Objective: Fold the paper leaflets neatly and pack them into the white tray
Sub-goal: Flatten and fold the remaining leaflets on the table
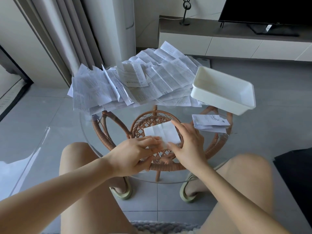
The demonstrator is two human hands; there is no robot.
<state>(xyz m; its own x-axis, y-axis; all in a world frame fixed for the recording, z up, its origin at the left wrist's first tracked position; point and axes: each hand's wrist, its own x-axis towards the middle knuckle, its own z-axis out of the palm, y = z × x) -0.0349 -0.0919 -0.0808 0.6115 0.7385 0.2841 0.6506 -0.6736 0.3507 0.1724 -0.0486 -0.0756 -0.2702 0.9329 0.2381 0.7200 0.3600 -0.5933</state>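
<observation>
Knees flank the tabletop's near edge, where left hand and right hand, each grip pinching it, crease one leaflet; the white tray at the right edge looks empty, a folded leaflet lies just beside it, and the far-edge pile remains unfolded, so the task is judged barely begun.

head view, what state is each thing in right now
white tray, empty, upright
leaflet pile, unfolded, heaped loosely
held leaflet, partly folded, creased
side leaflets, folded, lying outside the white tray
left hand, pinches the held leaflet's near edge
right hand, holds its right edge
tv, screen dark
</observation>
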